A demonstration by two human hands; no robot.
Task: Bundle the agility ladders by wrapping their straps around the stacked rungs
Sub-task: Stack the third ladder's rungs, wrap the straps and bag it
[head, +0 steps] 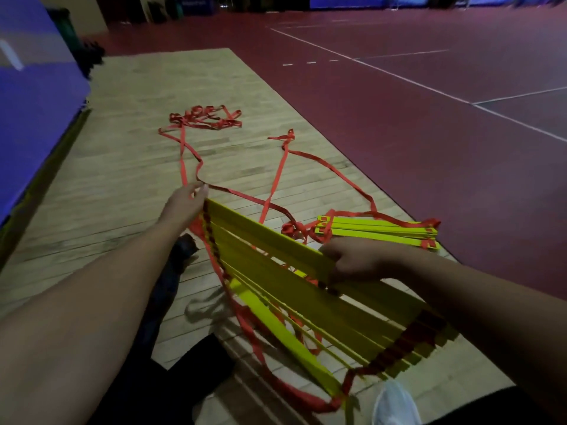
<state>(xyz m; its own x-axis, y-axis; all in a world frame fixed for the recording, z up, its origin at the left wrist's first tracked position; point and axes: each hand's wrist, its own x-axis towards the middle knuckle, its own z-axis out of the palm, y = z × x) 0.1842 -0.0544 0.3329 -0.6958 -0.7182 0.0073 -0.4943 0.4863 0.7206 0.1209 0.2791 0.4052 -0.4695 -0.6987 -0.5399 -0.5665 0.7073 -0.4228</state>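
A fan of yellow ladder rungs [276, 271] joined by red straps hangs between my hands above the wooden floor. My left hand [184, 204] pinches the red strap [233, 191] at the far left corner of the fanned rungs. My right hand [356, 262] grips the rungs at their right side, fingers curled over the edges. A second ladder lies as a flat stack of yellow rungs [377, 231] on the floor just beyond my right hand. Its loose red straps trail away to a tangled pile [208, 118] farther off.
The wooden strip of floor [138, 148] borders a dark red court [429, 133] with white lines on the right. A blue padded wall [33, 102] runs along the left. My white shoe [395, 403] and dark trouser legs show at the bottom.
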